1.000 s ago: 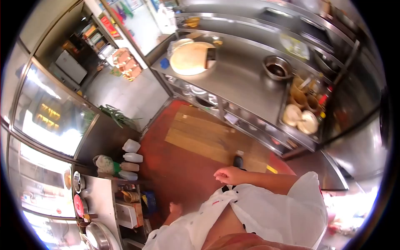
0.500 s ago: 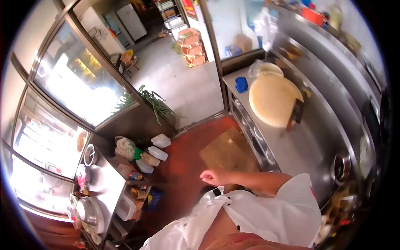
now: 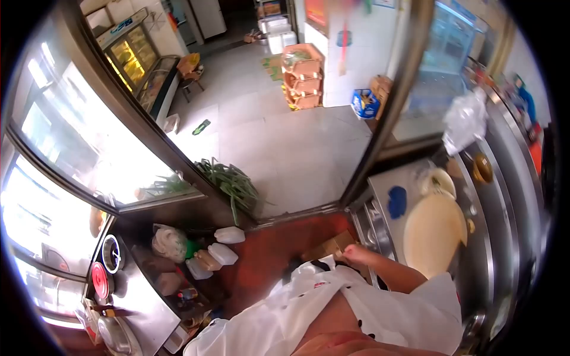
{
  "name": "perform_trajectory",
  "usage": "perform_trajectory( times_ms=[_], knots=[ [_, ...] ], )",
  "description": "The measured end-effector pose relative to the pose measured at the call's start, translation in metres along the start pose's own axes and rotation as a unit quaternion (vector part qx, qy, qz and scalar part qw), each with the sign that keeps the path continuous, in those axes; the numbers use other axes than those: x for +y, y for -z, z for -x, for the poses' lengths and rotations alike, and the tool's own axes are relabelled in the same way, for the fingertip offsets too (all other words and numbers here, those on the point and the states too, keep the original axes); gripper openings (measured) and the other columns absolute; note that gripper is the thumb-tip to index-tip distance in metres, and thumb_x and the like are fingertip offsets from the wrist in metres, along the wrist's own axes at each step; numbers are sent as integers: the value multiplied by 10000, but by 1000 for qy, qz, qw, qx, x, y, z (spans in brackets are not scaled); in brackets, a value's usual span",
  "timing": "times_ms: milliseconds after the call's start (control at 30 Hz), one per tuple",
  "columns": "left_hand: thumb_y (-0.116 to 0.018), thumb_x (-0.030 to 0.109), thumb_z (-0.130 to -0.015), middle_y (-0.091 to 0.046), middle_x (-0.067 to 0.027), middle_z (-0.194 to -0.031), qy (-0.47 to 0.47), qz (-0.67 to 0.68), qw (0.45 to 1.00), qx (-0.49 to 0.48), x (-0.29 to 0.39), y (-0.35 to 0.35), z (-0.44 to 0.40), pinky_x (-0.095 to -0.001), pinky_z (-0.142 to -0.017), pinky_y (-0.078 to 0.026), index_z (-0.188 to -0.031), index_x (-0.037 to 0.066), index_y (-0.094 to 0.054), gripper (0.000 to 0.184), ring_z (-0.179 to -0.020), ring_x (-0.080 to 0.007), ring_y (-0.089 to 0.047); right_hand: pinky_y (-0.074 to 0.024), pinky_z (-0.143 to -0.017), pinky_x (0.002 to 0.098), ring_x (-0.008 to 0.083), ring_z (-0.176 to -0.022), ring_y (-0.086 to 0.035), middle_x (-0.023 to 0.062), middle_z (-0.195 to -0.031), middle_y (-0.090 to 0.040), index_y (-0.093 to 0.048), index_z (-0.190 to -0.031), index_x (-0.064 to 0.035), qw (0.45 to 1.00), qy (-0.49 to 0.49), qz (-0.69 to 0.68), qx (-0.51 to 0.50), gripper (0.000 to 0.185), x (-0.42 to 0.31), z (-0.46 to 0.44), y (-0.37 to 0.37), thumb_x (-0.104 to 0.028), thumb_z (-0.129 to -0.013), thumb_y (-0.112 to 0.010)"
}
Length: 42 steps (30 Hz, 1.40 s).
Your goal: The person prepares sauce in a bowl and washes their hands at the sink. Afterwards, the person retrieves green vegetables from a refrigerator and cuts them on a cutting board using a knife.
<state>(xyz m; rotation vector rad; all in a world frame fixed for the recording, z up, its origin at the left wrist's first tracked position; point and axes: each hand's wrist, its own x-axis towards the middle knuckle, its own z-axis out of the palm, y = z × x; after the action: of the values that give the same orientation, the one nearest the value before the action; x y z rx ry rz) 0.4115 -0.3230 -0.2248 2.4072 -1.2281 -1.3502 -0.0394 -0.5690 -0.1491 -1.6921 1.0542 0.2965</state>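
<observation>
My right hand [image 3: 355, 254] hangs in front of my white jacket [image 3: 392, 302], its fingers curled in with nothing visible in them. It hovers above a brown cardboard sheet [image 3: 330, 245] on the red floor, apart from the steel counter [image 3: 380, 184] at right. On that counter lies a big round chopping board [image 3: 436, 234], nearest to the hand on that side. A blue crumpled cloth or glove [image 3: 396, 202] lies beside the board, and a pale bowl [image 3: 441, 183] stands behind it. My left hand is out of view.
A doorway with a metal sill [image 3: 297, 213] opens onto a tiled floor [image 3: 297, 154]. Green stalks [image 3: 228, 181] lean at its left side. Several plastic jugs [image 3: 222, 254] stand on the floor. Another steel counter [image 3: 139, 291] holds pots at left. Stacked orange crates [image 3: 304, 77] stand beyond.
The view has shifted towards the doorway, which now looks closer. My right hand has moved rightward in the view, still curled. My jacket now covers more of the cardboard.
</observation>
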Motion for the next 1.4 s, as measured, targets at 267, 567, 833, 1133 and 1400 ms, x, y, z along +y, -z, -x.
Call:
perform_trajectory(
  times_ms=[267, 567, 833, 1133, 1400],
  knots=[
    [-538, 243, -866, -580, -169, -902, -23, 176, 975, 135, 92, 221, -181, -442, -690, -460, -994, 29, -508, 251, -839, -312, -587, -537, -630, 323, 142, -694, -661, 58, -762, -704, -739, -846, -41, 980, -78, 103, -154, 305, -64, -205, 146, -326, -895, -644],
    [-525, 218, -867, -562, -142, -846, 200, 147, 968, 20, 88, 184, -212, -439, -631, -444, -935, 52, -508, 180, -781, -288, -572, -547, -645, 329, 126, -647, -655, 48, -790, -698, -663, -942, -60, 982, 101, 155, -47, 229, -327, -492, 366, -279, -951, -595],
    [-512, 195, -867, -545, -119, -796, 184, 192, 964, 5, 165, 279, -328, -436, -580, -429, -882, 73, -508, 123, -728, -267, -559, -552, -670, 297, 133, -687, -640, 43, -850, -664, -615, -1033, -20, 987, 136, -87, -12, 142, -359, -572, 533, -143, -979, -568],
    [-498, 170, -867, -527, -92, -740, 24, -8, 990, -135, 263, 508, -649, -433, -522, -413, -823, 96, -509, 86, -670, -244, -545, -549, -729, 447, 298, -809, -671, 105, -928, -705, -702, -1049, -77, 956, -72, 148, 245, 235, -101, -515, 577, -236, -904, -607],
    [-486, 147, -868, -510, -68, -691, -56, -164, 948, -268, 447, 665, -895, -430, -470, -399, -771, 117, -509, 104, -617, -223, -532, -547, -646, 467, 346, -802, -691, 121, -880, -719, -758, -819, -150, 961, -228, 151, -42, 162, -59, -494, 459, -264, -784, -648]
  ],
)
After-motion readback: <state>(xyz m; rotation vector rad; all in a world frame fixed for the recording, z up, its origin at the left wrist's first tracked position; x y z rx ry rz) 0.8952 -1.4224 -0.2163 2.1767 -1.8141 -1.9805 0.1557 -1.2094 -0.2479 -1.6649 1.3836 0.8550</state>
